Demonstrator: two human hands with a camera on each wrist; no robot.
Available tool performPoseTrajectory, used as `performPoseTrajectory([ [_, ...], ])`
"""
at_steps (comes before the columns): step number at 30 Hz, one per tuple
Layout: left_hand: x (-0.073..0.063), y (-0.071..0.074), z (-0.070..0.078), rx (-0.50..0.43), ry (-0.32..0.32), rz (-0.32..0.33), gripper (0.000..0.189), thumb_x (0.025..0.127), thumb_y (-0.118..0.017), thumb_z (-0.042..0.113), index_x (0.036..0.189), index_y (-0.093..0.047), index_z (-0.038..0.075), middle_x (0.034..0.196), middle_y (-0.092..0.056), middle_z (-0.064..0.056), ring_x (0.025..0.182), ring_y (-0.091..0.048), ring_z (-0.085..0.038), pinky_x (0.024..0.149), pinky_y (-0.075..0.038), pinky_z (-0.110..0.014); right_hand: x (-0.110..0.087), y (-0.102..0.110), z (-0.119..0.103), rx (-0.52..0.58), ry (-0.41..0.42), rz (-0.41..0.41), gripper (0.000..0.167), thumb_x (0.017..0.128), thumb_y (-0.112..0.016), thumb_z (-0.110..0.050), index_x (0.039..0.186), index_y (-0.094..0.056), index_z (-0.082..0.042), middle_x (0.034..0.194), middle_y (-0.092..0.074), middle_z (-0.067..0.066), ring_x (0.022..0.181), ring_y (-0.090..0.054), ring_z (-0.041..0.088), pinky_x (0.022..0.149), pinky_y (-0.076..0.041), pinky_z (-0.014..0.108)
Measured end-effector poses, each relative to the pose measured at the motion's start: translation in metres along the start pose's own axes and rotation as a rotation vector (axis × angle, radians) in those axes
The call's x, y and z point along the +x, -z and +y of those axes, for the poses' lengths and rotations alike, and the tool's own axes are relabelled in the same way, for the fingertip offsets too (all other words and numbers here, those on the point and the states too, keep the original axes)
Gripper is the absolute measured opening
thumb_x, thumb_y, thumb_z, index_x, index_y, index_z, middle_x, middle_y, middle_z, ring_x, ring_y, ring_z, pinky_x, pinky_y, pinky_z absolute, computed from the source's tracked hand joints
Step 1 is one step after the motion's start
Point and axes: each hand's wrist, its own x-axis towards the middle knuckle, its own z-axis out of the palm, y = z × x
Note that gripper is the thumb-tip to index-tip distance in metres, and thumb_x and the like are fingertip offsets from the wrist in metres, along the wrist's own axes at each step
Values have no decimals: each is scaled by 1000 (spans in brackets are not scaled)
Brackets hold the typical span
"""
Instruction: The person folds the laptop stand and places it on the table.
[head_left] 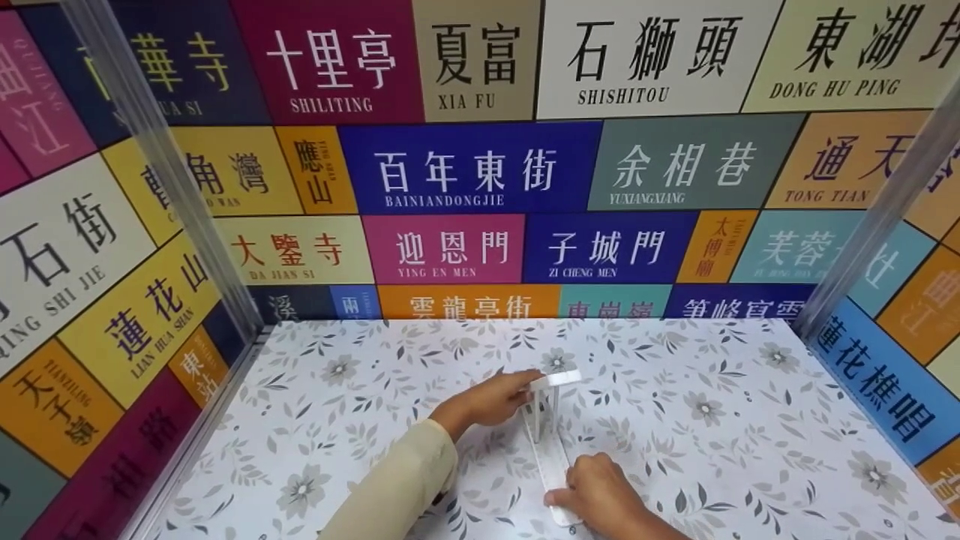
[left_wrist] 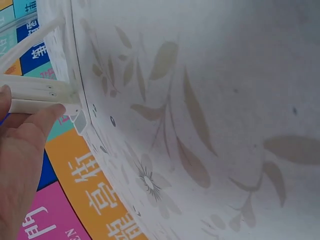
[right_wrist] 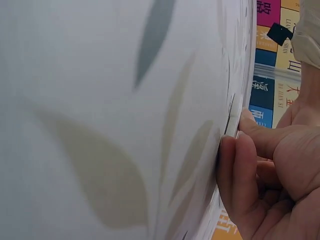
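Observation:
A white folding stand (head_left: pixel 551 459) is on the flowered tabletop in front of me, with a long flat strip, thin uprights and a short plate on top. My left hand (head_left: pixel 487 401) grips its raised upper part from the left, fingers by the top plate. In the left wrist view, the fingers of that hand (left_wrist: pixel 27 145) lie along a white bar (left_wrist: pixel 35 89) with small screw-like dots. My right hand (head_left: pixel 600 491) pinches the near end of the flat strip, low against the table. Curled fingers of this hand (right_wrist: pixel 245 172) hug the table surface in the right wrist view.
The white tabletop (head_left: pixel 712 465) has a grey leaf and flower print. Panels with coloured Chinese place-name signs (head_left: pixel 472 169) rise behind and on both sides. Clear plastic corner posts (head_left: pixel 180 172) stand at the back left and back right.

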Motion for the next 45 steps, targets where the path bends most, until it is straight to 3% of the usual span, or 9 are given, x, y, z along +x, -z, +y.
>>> performPoseTrajectory([
  [4, 1, -1, 0, -12, 1, -3, 44, 110, -47, 22, 152, -47, 36, 156, -49, 14, 148, -41, -10, 123, -32, -39, 0, -2, -5, 24, -55, -24, 60, 71, -89, -39, 44, -39, -21, 45, -27, -15, 45, -29, 7, 43, -31, 26],
  [8, 1, 0, 0, -18, 1, -15, 46, 110, -46, 22, 152, -45, 40, 157, -46, 18, 149, -39, -8, 124, -31, -40, 1, -3, -10, 29, -55, -25, 55, 71, -90, -39, 43, -48, -17, 44, -35, -13, 45, -33, 8, 44, -35, 27],
  [15, 2, 1, -1, -17, -4, -25, 46, 110, -45, 22, 153, -44, 38, 158, -45, 17, 150, -38, -9, 124, -31, -41, 2, -3, -11, 10, -59, -14, 49, 69, -91, -39, 45, -55, -15, 47, -47, -7, 45, -38, 10, 45, -37, 27],
  [22, 1, 0, -3, -5, -63, 5, 43, 110, -45, 16, 148, -51, 35, 154, -51, 12, 147, -42, -10, 122, -34, -38, 1, -3, -12, -4, -66, 7, 46, 68, -92, -41, 47, -59, -17, 51, -52, -4, 46, -43, 11, 46, -39, 27],
  [36, 2, 0, -1, -23, -23, -6, 43, 110, -45, 21, 146, -50, 43, 153, -51, 18, 147, -41, -9, 124, -32, -41, 3, -1, -10, 4, -73, -17, 48, 70, -91, -41, 47, -58, -16, 48, -50, -5, 45, -41, 11, 44, -37, 27],
  [45, 2, 0, -2, -56, -9, 2, 46, 110, -45, 21, 151, -47, 41, 156, -48, 15, 149, -39, -13, 124, -31, -44, 3, -3, -15, 24, -96, -29, 47, 70, -91, -40, 47, -59, -15, 49, -51, -5, 48, -43, 12, 47, -39, 29],
])
